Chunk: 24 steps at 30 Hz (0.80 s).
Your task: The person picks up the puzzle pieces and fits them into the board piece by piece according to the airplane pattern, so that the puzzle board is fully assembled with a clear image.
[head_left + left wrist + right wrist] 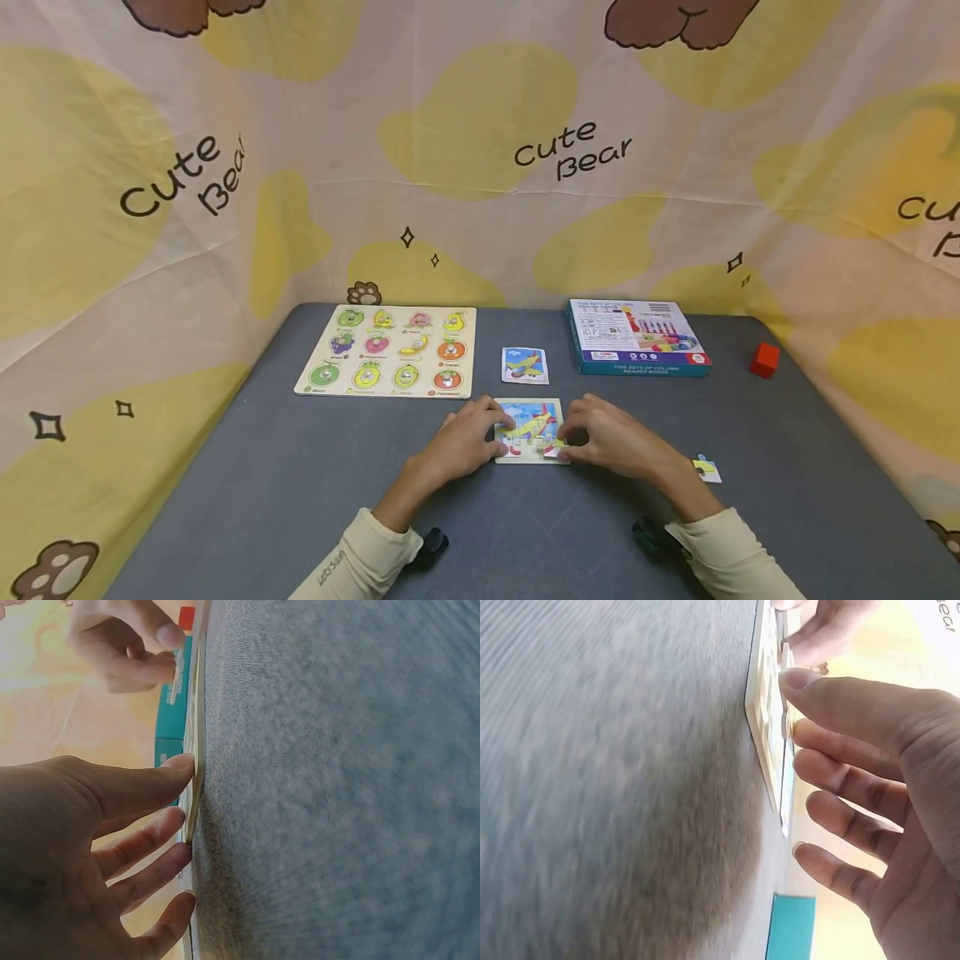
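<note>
A small jigsaw board [534, 460] with a yellow airplane picture lies on the dark table in the head view. My left hand [465, 437] rests at its left side, thumb and fingertips touching the edge. From the right, my right hand [611, 437] pinches a puzzle piece [553, 450] between thumb and index finger over the board's lower right corner. The right wrist view shows this piece [786, 694] tilted slightly off the board, the other fingers spread. Another loose puzzle piece [707, 469] lies beside the right forearm.
Behind the board lies an airplane picture card [525, 365]. A fruit puzzle board [386, 393] is at the back left, and a teal-edged box [637, 337] at the back right. A red block [764, 360] sits near the table's right edge. Printed cloth surrounds the table.
</note>
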Available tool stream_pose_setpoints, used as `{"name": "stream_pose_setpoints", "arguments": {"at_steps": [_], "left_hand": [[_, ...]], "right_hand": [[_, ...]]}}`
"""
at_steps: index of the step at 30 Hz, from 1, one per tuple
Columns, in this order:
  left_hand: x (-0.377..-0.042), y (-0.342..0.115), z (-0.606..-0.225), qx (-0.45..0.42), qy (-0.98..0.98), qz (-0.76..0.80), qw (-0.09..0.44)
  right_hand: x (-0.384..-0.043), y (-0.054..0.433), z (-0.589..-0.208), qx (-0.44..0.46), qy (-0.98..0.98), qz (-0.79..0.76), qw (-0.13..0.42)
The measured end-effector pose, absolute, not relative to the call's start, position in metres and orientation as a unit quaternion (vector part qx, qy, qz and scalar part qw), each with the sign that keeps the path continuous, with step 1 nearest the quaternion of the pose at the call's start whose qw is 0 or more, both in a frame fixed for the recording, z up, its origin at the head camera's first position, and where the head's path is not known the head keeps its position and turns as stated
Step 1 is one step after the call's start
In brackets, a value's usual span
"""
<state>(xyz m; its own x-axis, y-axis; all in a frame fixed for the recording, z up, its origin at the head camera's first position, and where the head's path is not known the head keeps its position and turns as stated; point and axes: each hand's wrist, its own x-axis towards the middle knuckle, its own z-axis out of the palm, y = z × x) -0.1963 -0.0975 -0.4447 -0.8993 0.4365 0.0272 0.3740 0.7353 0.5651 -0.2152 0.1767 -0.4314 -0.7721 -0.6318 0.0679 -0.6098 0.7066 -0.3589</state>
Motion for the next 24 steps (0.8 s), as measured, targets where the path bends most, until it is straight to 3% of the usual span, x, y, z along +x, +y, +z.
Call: {"name": "stream_pose_setpoints", "arguments": {"at_steps": [24], "left_hand": [[-0.196,-0.097,-0.445,0.22,0.929,0.294,0.05]], "right_hand": [[-0.219,0.149,-0.44,-0.365,0.908,-0.204,0.033]]}}
